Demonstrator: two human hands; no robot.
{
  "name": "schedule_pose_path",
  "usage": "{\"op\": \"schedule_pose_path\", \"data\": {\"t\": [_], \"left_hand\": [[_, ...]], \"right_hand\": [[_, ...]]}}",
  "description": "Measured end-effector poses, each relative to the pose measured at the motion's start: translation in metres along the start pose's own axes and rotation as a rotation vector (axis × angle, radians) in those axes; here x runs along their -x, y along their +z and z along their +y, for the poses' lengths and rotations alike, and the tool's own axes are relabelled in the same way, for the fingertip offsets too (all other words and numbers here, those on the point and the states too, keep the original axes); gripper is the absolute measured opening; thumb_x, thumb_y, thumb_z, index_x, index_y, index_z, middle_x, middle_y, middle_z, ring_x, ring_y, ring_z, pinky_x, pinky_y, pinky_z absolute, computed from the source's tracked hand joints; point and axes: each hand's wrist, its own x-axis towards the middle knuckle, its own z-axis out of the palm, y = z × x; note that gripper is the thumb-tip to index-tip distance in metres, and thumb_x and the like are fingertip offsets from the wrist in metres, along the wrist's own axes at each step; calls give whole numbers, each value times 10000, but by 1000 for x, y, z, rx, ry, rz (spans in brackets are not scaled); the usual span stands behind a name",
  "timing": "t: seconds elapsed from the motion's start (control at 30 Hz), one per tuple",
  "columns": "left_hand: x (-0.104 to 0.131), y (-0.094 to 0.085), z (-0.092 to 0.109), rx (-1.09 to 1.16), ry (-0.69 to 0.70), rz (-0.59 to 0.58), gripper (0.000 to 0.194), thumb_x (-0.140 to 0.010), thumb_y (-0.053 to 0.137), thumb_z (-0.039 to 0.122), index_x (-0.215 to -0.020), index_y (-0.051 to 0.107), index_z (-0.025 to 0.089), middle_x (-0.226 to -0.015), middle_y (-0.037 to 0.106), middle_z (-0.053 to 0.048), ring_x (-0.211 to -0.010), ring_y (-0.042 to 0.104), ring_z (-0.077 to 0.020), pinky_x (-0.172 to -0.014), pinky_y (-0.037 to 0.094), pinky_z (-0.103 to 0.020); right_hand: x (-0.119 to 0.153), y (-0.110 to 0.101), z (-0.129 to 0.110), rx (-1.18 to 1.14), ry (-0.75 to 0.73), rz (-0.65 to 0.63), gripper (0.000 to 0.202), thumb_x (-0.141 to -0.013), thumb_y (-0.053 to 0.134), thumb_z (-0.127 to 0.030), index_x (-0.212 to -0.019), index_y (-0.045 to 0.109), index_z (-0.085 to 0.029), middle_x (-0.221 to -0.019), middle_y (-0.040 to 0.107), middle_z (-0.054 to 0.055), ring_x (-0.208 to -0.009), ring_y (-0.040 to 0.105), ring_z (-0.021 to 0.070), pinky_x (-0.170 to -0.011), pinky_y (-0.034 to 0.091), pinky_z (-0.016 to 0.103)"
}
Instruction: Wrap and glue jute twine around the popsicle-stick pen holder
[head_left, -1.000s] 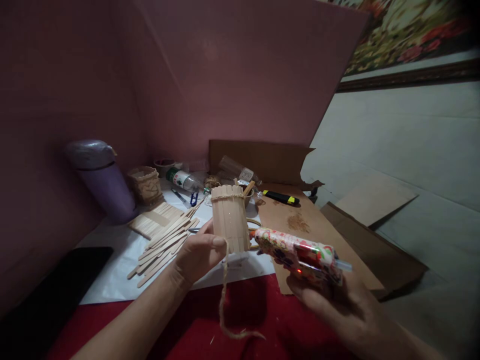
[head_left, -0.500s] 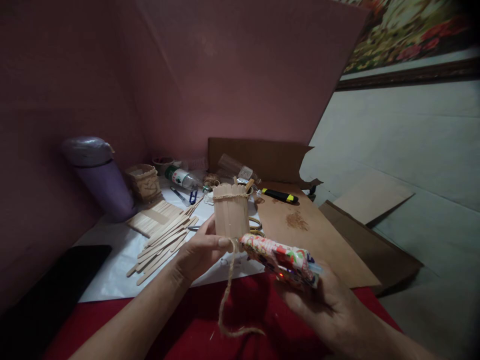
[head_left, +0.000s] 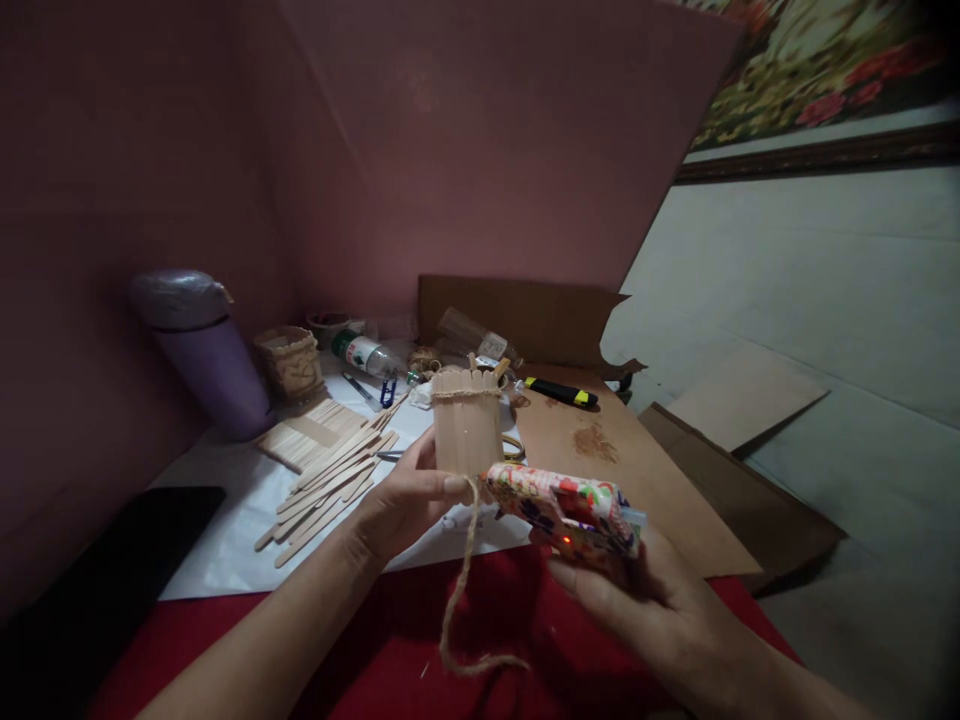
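My left hand point(head_left: 416, 495) grips a cup made of popsicle sticks point(head_left: 466, 432) near its base, with the thumb pressing a jute twine point(head_left: 459, 590) against it. The twine's loose end hangs down over the red cloth. Another band of twine runs round the cup just under its rim. In my right hand point(head_left: 637, 590) is a flower-patterned glue gun point(head_left: 566, 510), a red light glowing on its side. Its nozzle points left and meets the lower edge of the cup, beside my left thumb; whether it touches cannot be made out. Scissors point(head_left: 513, 447) lie partly hidden behind the cup.
Loose popsicle sticks point(head_left: 330, 490) lie on white paper at left, by a purple bottle point(head_left: 206, 360) and a smaller stick-covered container point(head_left: 289, 362). Behind are a plastic bottle point(head_left: 367, 355) and a twine ball point(head_left: 424, 360). A utility knife point(head_left: 561, 391) rests on cardboard point(head_left: 660, 500).
The cup has shifted slightly to the right in my left hand. The glue gun stays at the cup's lower edge, tilted a little differently.
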Motion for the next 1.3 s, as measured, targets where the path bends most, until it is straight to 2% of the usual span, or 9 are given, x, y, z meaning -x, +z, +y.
{"op": "schedule_pose_path", "data": {"t": [0.13, 0.37, 0.63, 0.83, 1.03, 1.17, 1.3], "left_hand": [[0, 1, 1, 11, 0, -14, 565, -658, 661, 85, -1213, 582, 155, -1114, 657, -119, -1009, 608, -271, -869, 466, -375], [-1, 0, 1, 11, 6, -14, 551, -653, 673, 98, -1195, 594, 154, -1096, 667, -114, -1009, 609, -272, -878, 459, -369], [0, -1, 0, 11, 1, 3, 589, -650, 686, 103, -1224, 572, 168, -1149, 657, -117, -1044, 606, -288, -901, 452, -383], [-2, 0, -1, 28, 3, -2, 579, -644, 682, 100, -1211, 581, 159, -1102, 670, -110, -1004, 620, -277, -888, 463, -386], [-1, 4, 2, 30, -3, 2, 556, -639, 684, 106, -1185, 593, 154, -1066, 685, -106, -987, 631, -276, -891, 458, -386], [0, 3, 2, 33, -5, 5, 564, -634, 686, 105, -1188, 591, 155, -1059, 689, -106, -982, 632, -281, -879, 461, -387], [-1, 2, 1, 55, -25, 23, 580, -618, 695, 95, -1187, 596, 150, -1062, 694, -109, -975, 638, -280, -902, 456, -403]], "right_hand": [[2, 0, 3, -25, 17, 1, 292, -883, 548, -255, -1148, 667, -222, -994, 730, 51, -939, 684, 214, -850, 555, 294], [3, 0, 7, 6, 50, 44, 219, -864, 550, -268, -1005, 700, -196, -877, 727, 49, -827, 685, 210, -782, 576, 297], [3, 0, 8, -51, 47, 20, 262, -881, 550, -264, -1118, 654, -223, -1054, 709, 49, -958, 666, 194, -883, 537, 284], [5, 0, 9, -24, 77, 26, 200, -888, 536, -301, -983, 683, -204, -916, 719, 48, -881, 674, 207, -831, 557, 301], [6, -2, 7, -48, 82, 24, 268, -885, 552, -305, -1112, 666, -219, -996, 723, 52, -946, 674, 222, -851, 552, 308], [6, -2, 8, -48, 70, 31, 253, -883, 548, -298, -1083, 681, -222, -942, 730, 39, -870, 686, 214, -784, 574, 296], [6, -3, 9, -19, 50, 43, 219, -882, 544, -275, -1036, 689, -220, -913, 718, 33, -865, 678, 202, -800, 564, 280]]}}
